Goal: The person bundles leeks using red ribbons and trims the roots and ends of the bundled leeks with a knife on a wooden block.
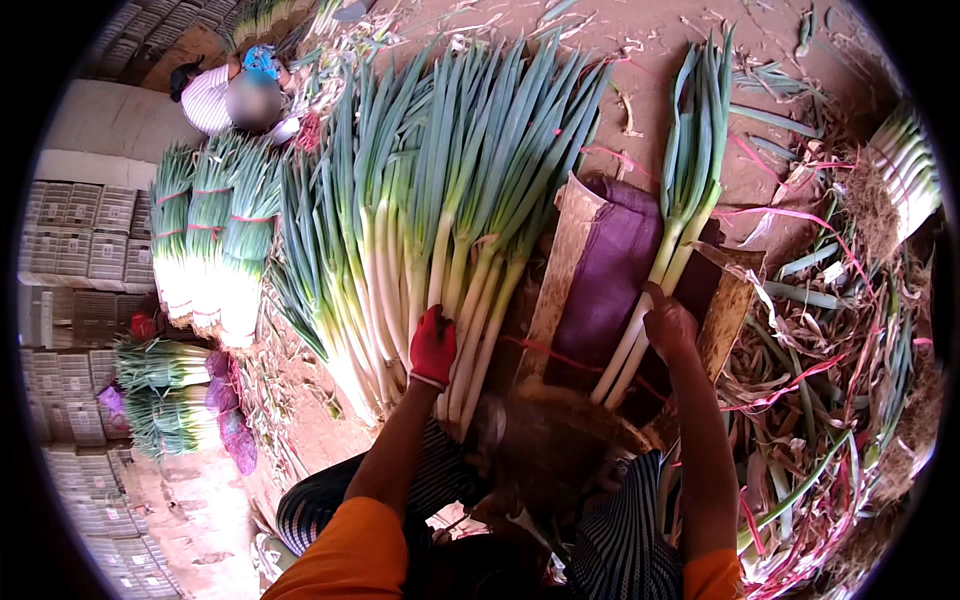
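Observation:
A wide heap of long green onions [450, 190] lies before me, green tops pointing away and white stems toward me. My left hand [433, 347], in a red glove, is closed on the white stem of one onion at the heap's near side. To the right, a few long green onions [690, 170] lie across a wooden cradle [563, 270] lined with purple cloth [612, 255]. My bare right hand [668, 322] is closed at their pale stems, thumb toward the far side. The fingers of this hand are partly hidden beneath it.
Tied onion bundles [225, 225] stand at left, with more bundles [170, 395] nearer me. Stacked grey crates [85, 230] line the left wall. Another person [210, 100] sits at far left. Peeled leaves and pink twine [800, 380] litter the right, beside an onion bundle [900, 175].

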Demonstrator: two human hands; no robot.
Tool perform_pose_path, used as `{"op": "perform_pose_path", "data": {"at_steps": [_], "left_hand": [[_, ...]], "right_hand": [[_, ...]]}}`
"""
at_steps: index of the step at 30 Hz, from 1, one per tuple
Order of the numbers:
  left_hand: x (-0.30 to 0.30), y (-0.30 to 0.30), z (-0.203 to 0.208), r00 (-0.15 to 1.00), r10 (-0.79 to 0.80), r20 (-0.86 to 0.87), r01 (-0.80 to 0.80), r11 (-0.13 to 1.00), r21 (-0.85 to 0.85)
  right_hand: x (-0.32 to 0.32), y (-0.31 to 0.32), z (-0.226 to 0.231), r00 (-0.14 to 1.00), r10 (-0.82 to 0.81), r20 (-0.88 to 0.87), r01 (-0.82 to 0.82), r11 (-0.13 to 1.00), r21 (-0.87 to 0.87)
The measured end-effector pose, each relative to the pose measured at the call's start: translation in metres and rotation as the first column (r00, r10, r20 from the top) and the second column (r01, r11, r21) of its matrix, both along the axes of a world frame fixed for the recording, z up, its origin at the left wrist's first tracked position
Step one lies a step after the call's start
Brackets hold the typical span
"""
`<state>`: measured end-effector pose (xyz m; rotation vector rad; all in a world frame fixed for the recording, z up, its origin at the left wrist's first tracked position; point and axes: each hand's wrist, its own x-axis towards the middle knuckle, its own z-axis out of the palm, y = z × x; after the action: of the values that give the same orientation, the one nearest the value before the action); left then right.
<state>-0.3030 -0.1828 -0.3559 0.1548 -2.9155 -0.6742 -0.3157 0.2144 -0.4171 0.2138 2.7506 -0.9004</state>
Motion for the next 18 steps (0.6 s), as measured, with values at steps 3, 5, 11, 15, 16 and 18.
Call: {"op": "perform_pose_path", "data": {"at_steps": [3, 5, 11, 15, 16, 18], "left_hand": [[-0.032, 0.01, 0.003, 0.951, 0.167, 0.26, -0.079, 0.945, -0.317], [-0.036, 0.013, -0.002, 0.938, 0.22, 0.269, -0.132, 0.941, -0.311], [-0.032, -0.011, -0.015, 0.916, 0.097, 0.388, -0.052, 0.991, -0.125], [-0.024, -0.001, -0.016, 0.906, 0.156, 0.393, -0.214, 0.971, 0.107], [-0.022, -0.002, -0.016, 0.919, 0.164, 0.358, -0.223, 0.966, 0.13], [-0.018, -0.004, -0.018, 0.956, 0.191, 0.221, -0.237, 0.949, 0.209]], "right_hand": [[-0.001, 0.0, 0.002, 1.0, 0.02, -0.003, -0.02, 1.0, -0.005], [0.0, 0.001, -0.003, 1.0, 0.019, -0.005, -0.019, 1.0, 0.011], [0.0, -0.002, -0.001, 1.0, 0.012, 0.028, -0.014, 0.999, 0.047], [-0.004, 0.001, 0.006, 0.996, 0.017, 0.091, -0.021, 0.999, 0.037], [-0.005, 0.0, 0.007, 0.996, 0.017, 0.087, -0.021, 0.999, 0.043], [-0.001, -0.003, 0.007, 0.996, 0.016, 0.084, -0.021, 0.998, 0.062]]}}
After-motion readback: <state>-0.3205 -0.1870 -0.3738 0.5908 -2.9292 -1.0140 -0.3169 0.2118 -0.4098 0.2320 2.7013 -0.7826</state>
